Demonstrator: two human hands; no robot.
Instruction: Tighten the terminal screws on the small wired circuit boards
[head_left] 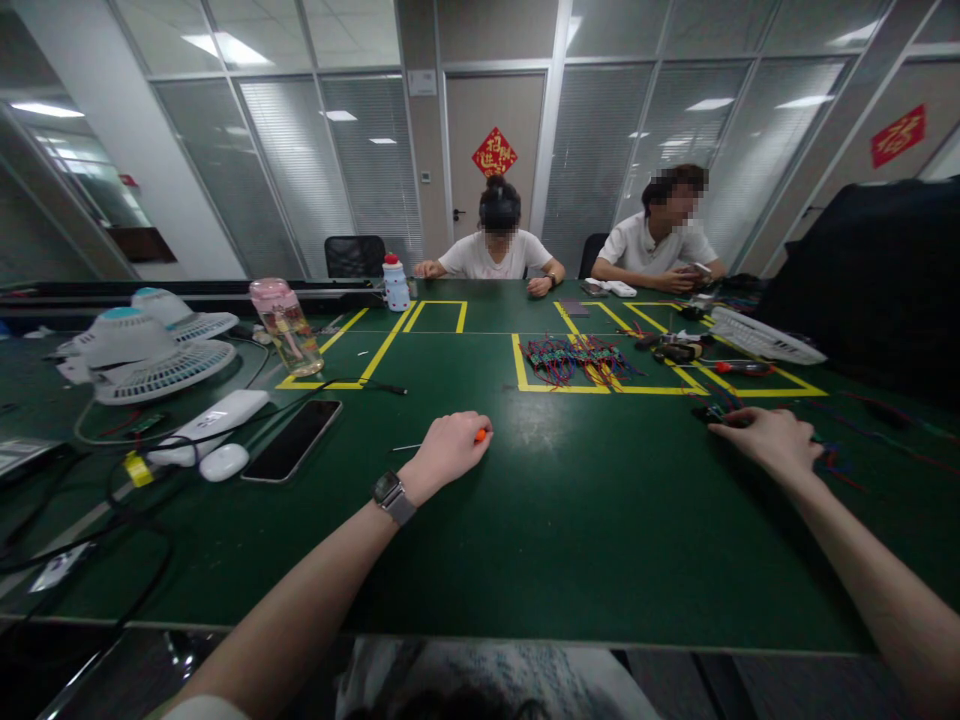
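Orange-handled screwdriver (481,436) inside curled left fingers (470,424), wired board (704,412) touching right fingers (724,429)

1 smartwatch (388,488) with a black rounded-square face and grey band circles the left wrist (415,483). The left sleeve (204,709) is white.

Dim light, pale glare on the tabletop (570,540), stretched edges.

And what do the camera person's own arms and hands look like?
The left hand and right hand are both bare, with no gloves. A watch with a dark, squarish face and a grey band sits on the left wrist. A bit of white sleeve shows at the bottom edge.
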